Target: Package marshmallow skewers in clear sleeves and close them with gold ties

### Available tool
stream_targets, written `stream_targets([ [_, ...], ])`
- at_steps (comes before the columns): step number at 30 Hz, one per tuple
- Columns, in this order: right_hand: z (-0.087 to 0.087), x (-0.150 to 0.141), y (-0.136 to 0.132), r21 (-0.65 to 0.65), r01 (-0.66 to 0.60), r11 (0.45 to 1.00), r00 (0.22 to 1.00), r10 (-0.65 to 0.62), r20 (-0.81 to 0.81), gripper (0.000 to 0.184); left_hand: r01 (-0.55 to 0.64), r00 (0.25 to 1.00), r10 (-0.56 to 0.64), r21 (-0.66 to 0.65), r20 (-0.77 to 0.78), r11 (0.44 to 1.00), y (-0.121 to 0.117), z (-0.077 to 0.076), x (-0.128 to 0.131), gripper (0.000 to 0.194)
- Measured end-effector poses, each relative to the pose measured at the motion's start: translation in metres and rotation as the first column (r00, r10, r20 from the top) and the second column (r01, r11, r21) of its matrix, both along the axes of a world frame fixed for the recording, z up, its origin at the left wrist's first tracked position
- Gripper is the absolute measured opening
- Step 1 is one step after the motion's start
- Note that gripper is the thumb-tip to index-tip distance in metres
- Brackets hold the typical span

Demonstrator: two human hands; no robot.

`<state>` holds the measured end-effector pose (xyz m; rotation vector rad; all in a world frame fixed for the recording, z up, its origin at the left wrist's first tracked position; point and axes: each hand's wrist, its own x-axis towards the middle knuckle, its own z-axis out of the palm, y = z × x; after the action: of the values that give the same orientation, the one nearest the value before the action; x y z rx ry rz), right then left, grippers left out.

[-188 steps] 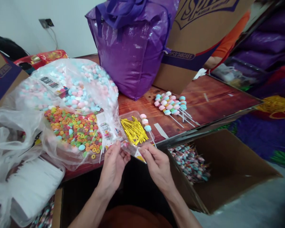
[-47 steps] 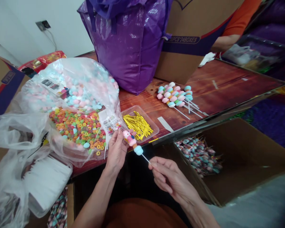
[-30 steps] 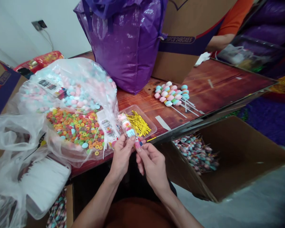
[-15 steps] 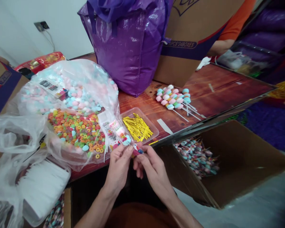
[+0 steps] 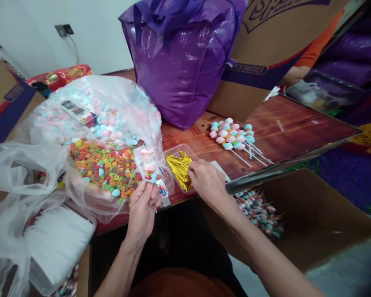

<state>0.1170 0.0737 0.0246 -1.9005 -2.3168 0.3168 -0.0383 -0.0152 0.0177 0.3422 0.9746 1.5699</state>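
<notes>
My left hand (image 5: 142,206) is closed around the lower end of a wrapped candy skewer (image 5: 149,166), whose pink, white and blue pieces stand upright above the fist inside a clear printed wrapper. A bit of white stick shows below the fingers. Over the right side of a clear plastic tray (image 5: 170,151), my right hand (image 5: 204,178) bends down with its fingertips pinched at the gold twist ties (image 5: 177,167). How many ties are between those fingers is hidden. Printed wrappers (image 5: 162,187) lie between the tray and my left hand.
Left of my hands lies a plastic bag of ring candies (image 5: 105,169) and marshmallows (image 5: 111,126), near a box of white sticks (image 5: 58,243). Unwrapped candy skewers (image 5: 231,134) rest by a purple bag (image 5: 179,74). An open carton (image 5: 309,222) holds wrapped skewers; another person's arm (image 5: 315,45) shows behind.
My hands have separated. The right one moved right to the gold ties, while the left drew slightly left, keeping the wrapped skewer upright. The view shifted a little.
</notes>
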Motion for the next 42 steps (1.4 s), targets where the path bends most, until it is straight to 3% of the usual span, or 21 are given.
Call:
stream_targets([
  [2,-0.008,-0.002,0.009,-0.049,-0.037,0.998,0.995,0.042,0.09,0.026,0.026,0.999,-0.024,-0.059,0.024,0.998,0.0,-0.002,-0.001,0.037],
  [5,-0.018,-0.006,0.011,-0.085,-0.04,0.996,0.995,0.048,0.09,0.028,0.065,0.995,-0.056,-0.113,0.086,0.991,-0.001,-0.004,-0.002,0.037],
  [10,-0.017,0.0,0.009,-0.082,0.009,0.997,0.998,-0.004,0.064,0.024,0.075,0.993,-0.065,-0.096,0.103,0.993,0.002,-0.007,0.0,0.038],
  [12,-0.014,0.007,0.007,-0.046,0.01,0.999,0.998,-0.013,-0.057,0.022,0.067,0.996,-0.063,-0.061,0.064,0.996,0.005,-0.01,0.001,0.038],
  [13,-0.013,0.01,0.004,-0.02,0.009,1.0,0.981,-0.013,-0.194,0.019,0.054,0.998,-0.052,-0.051,0.042,0.997,0.007,-0.012,0.003,0.036],
  [14,-0.012,0.012,0.0,-0.002,0.007,1.0,0.926,-0.008,-0.377,0.016,0.036,0.999,-0.035,-0.048,0.02,0.998,0.008,-0.013,0.004,0.033],
  [16,-0.011,0.014,-0.012,-0.026,-0.027,0.999,0.685,0.0,-0.728,0.011,0.009,1.0,-0.01,-0.05,-0.021,0.999,0.011,-0.015,0.008,0.033],
  [18,-0.011,0.01,-0.027,-0.087,-0.127,0.988,0.46,-0.019,-0.888,0.012,0.037,0.998,-0.039,-0.037,-0.058,0.999,0.013,-0.015,0.013,0.033],
  [19,-0.012,0.007,-0.034,-0.11,-0.178,0.978,0.404,-0.03,-0.914,0.013,0.065,0.995,-0.068,-0.028,-0.08,0.997,0.013,-0.015,0.015,0.031],
  [21,-0.014,0.0,-0.044,-0.14,-0.221,0.965,0.372,-0.049,-0.927,0.014,0.128,0.983,-0.128,-0.012,-0.133,0.992,0.012,-0.014,0.019,0.026],
  [26,-0.02,-0.006,-0.05,-0.254,-0.141,0.957,0.287,-0.206,-0.936,0.017,0.239,0.948,-0.236,-0.011,-0.216,0.971,0.004,-0.015,0.023,0.018],
  [31,-0.02,-0.008,-0.053,-0.275,-0.108,0.955,0.206,-0.249,-0.946,0.019,0.201,0.934,-0.175,0.051,-0.312,0.978,0.002,-0.019,0.027,0.021],
  [34,-0.022,-0.013,-0.06,-0.273,-0.128,0.953,0.158,-0.252,-0.955,0.02,0.173,0.962,-0.162,0.034,-0.219,0.984,0.005,-0.015,0.028,0.029],
  [37,-0.025,-0.016,-0.069,-0.297,-0.203,0.933,0.071,-0.289,-0.955,0.023,0.257,0.966,-0.257,-0.048,0.011,0.965,0.007,-0.008,0.023,0.038],
  [40,-0.023,-0.012,-0.074,-0.278,-0.301,0.912,0.009,-0.289,-0.957,0.022,0.422,0.879,-0.388,-0.075,0.276,0.904,0.006,-0.002,0.014,0.048],
  [42,-0.017,-0.005,-0.073,-0.222,-0.313,0.923,0.071,-0.211,-0.975,0.02,0.509,0.794,-0.449,-0.044,0.41,0.86,0.003,0.0,0.009,0.05],
])
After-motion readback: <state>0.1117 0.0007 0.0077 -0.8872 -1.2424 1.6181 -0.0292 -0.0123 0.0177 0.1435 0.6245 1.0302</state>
